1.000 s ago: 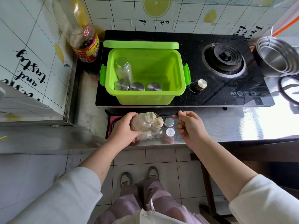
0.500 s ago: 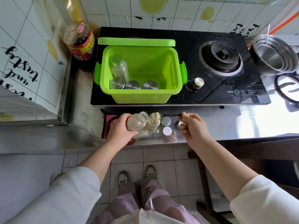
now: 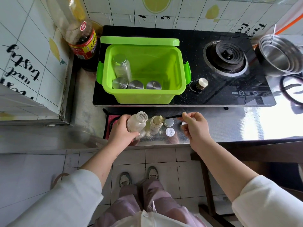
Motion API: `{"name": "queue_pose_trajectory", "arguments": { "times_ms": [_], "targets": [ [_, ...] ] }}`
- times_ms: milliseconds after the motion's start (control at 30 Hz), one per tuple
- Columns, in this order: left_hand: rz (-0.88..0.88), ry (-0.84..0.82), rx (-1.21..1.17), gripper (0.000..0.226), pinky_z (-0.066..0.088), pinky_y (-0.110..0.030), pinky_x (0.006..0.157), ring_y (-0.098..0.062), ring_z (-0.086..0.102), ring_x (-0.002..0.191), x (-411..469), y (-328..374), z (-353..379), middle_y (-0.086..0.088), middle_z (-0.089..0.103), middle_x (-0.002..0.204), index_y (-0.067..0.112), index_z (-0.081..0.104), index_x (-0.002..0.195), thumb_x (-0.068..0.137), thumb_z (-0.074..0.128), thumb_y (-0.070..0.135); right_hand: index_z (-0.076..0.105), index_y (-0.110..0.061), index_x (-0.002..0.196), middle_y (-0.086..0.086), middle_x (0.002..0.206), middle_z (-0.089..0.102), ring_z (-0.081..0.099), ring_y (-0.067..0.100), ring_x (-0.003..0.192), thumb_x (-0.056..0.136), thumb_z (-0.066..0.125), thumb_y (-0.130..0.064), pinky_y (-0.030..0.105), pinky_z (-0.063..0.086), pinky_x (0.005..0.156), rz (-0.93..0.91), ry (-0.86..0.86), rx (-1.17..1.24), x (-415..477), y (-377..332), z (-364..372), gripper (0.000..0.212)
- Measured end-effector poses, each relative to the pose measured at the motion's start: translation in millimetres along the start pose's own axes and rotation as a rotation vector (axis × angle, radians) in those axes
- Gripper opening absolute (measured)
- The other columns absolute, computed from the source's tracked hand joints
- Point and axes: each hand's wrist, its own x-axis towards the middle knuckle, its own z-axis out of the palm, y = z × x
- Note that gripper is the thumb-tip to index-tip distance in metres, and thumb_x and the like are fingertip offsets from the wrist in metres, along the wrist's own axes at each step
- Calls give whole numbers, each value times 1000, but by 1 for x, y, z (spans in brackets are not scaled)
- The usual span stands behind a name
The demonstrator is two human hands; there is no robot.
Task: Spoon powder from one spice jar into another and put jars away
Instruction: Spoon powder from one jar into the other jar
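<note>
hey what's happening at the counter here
A person is moving powder between two open spice jars on the foil-covered counter. The left hand holds a clear glass jar tilted, and the right hand holds a black-handled spoon with its heaped bowl over the small powder-filled jar. Two round lids lie beside them, and four capped jars sit in the open green plastic box.

Sauce bottle (image 3: 82, 45) beside black stove (image 3: 221, 71); steel bowls (image 3: 278, 56) at right

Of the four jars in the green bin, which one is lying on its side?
The clear jar at the bin's left, tipped over so its glass body shows. The other three stand upright, showing only their metal lids.
</note>
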Motion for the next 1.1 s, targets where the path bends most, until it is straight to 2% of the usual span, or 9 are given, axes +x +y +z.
{"name": "queue_pose_trajectory", "arguments": {
  "times_ms": [100, 233, 367, 500, 600, 767, 967, 1033, 1100],
  "targets": [
    [-2, 7, -13, 61, 47, -34, 83, -20, 58, 101, -1, -1, 0, 3, 61, 109, 21, 52, 118, 65, 83, 13, 48, -14, 78, 11, 82, 72, 43, 15, 42, 92, 62, -17, 20, 32, 38, -111, -17, -96, -4, -2, 5, 20],
    [-7, 7, -13, 61, 50, -39, 86, -22, 61, 98, 0, -2, 0, 3, 62, 109, 23, 52, 117, 65, 84, 15, 50, -17, 76, 10, 79, 70, 53, 12, 43, 90, 63, -20, 24, 39, 45, -312, -41, -342, -10, -4, 10, 19],
    [3, 6, -10, 64, 46, -33, 85, -19, 56, 103, 0, -2, -1, 2, 60, 114, 20, 53, 121, 66, 85, 19, 50, -27, 76, -10, 75, 64, 63, 14, 61, 88, 65, -26, 28, 49, 57, -540, -62, -606, -17, -5, 16, 19],
    [7, -1, -9, 65, 46, -34, 86, -19, 55, 106, -1, -2, -1, 2, 60, 115, 20, 52, 122, 66, 85, 21, 49, -32, 82, -19, 72, 58, 59, 12, 64, 88, 63, -32, 34, 51, 62, -679, -121, -829, -22, -6, 19, 15],
    [7, -1, -9, 65, 47, -36, 87, -19, 55, 105, -1, -1, -2, 3, 60, 114, 21, 52, 121, 65, 85, 21, 53, -27, 88, -18, 63, 50, 52, 14, 62, 90, 61, -31, 31, 46, 56, -774, -152, -975, -23, -4, 18, 9],
    [5, -3, -15, 63, 50, -40, 87, -19, 56, 103, -4, 0, -4, 3, 60, 111, 22, 52, 120, 66, 84, 21, 56, -21, 89, -8, 76, 65, 53, 17, 56, 90, 62, -27, 30, 45, 47, -1014, -148, -1037, -25, 1, 13, 8],
    [17, 4, -25, 60, 47, -32, 82, -17, 57, 99, -7, 2, -6, 4, 60, 108, 20, 53, 119, 66, 83, 17, 57, -19, 86, -11, 67, 54, 49, 16, 50, 88, 60, -26, 27, 39, 42, -1097, -113, -1007, -26, 4, 9, 8],
    [21, 4, -29, 59, 47, -32, 82, -18, 57, 99, -7, 3, -6, 4, 60, 107, 19, 54, 118, 67, 83, 16, 57, -19, 85, -16, 65, 44, 43, 14, 50, 88, 62, -24, 26, 37, 42, -1096, -93, -986, -26, 3, 9, 8],
    [23, 1, -31, 59, 47, -32, 83, -17, 57, 99, -7, 3, -6, 4, 60, 108, 19, 54, 119, 67, 82, 16, 57, -19, 85, -16, 65, 45, 45, 14, 51, 87, 63, -25, 26, 38, 42, -1093, -86, -972, -26, 2, 9, 8]
  ]
}}
